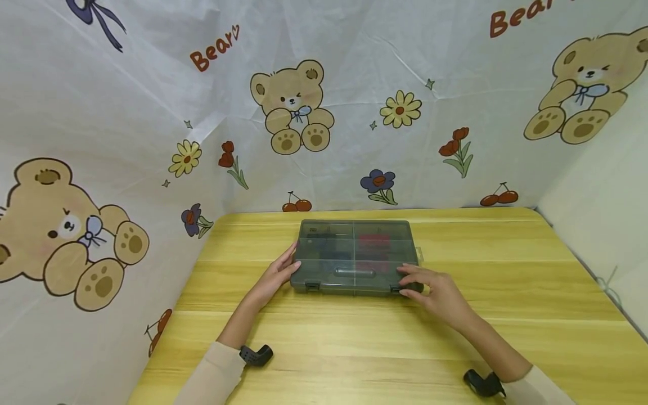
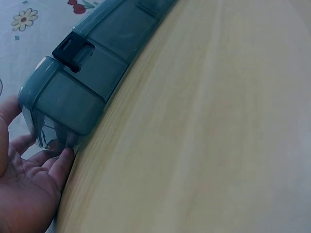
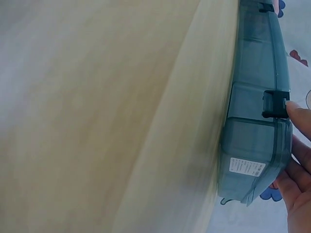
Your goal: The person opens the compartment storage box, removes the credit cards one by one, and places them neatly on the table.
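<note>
A dark translucent plastic storage box (image 1: 329,288) lies closed on the table, divided inside into compartments. Red items (image 1: 374,242) show through its lid on the right, and dark bluish ones on the left. My left hand (image 1: 275,275) holds the box's left end, thumb at the lid's edge and fingertips low against the side. At the front right corner is my right hand (image 1: 439,289), its thumb on the black right latch (image 3: 275,104) and its other fingers on the lid and side. The left latch (image 2: 73,52) is untouched.
The box stands toward the back of a yellow wood-grain table (image 1: 354,343). A white cloth (image 1: 354,45) printed with bears and flowers hangs behind and on the left. A white label (image 3: 247,166) is stuck near the box's front right corner.
</note>
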The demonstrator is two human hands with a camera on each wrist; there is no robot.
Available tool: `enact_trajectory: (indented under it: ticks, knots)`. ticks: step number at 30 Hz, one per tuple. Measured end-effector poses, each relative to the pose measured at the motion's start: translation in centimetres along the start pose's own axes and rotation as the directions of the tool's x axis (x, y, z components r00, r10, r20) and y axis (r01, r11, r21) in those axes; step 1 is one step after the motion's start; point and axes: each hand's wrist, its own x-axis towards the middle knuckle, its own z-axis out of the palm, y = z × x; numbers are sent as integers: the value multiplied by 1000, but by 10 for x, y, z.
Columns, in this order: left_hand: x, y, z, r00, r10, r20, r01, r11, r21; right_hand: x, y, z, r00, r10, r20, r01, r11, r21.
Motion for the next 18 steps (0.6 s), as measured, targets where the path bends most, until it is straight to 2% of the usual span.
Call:
enact_trajectory:
  ticks: [18]
  knots:
    - [0, 0, -1, 1000, 9, 9, -9, 1000, 6, 4, -4, 5, 998, 36, -42, -38, 998, -43]
